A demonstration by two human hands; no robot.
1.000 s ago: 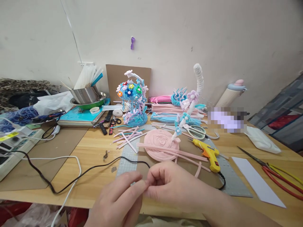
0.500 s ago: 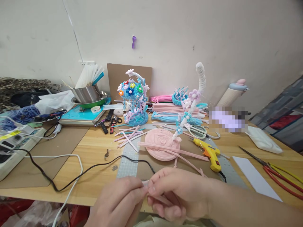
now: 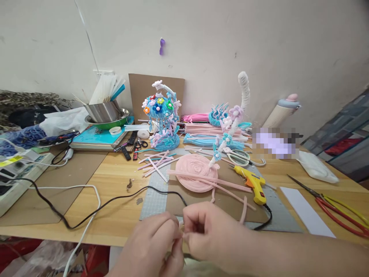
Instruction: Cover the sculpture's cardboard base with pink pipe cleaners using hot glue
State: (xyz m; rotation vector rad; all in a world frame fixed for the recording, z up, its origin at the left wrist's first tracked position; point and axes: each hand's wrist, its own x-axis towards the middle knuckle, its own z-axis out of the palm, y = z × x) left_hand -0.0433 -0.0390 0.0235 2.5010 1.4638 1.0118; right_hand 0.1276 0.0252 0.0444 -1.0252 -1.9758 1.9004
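Note:
Low at the table's near edge, my left hand (image 3: 152,246) and my right hand (image 3: 207,231) meet fingertip to fingertip. Both are closed in a pinch on a short pale pink pipe cleaner piece (image 3: 181,223), of which only a sliver shows between the fingers. Just beyond them lies a flat pink coiled disc (image 3: 196,173) with a white flowered stem rising from it. Loose pink pipe cleaner strips (image 3: 230,192) trail from the disc toward my right hand.
A yellow glue gun (image 3: 253,184) lies right of the disc, its black cord (image 3: 100,206) looping left. A blue flower ornament (image 3: 161,115), scissors (image 3: 242,157), red-handled pliers (image 3: 331,204), white paper (image 3: 305,211), pipe cleaner bundles (image 3: 207,134) and a steel pot (image 3: 102,111) surround the cutting mat (image 3: 154,196).
My hands stayed together at the near edge, shifting slightly downward and reworking their pinch on the pink piece. The view swayed a little; the table items did not move.

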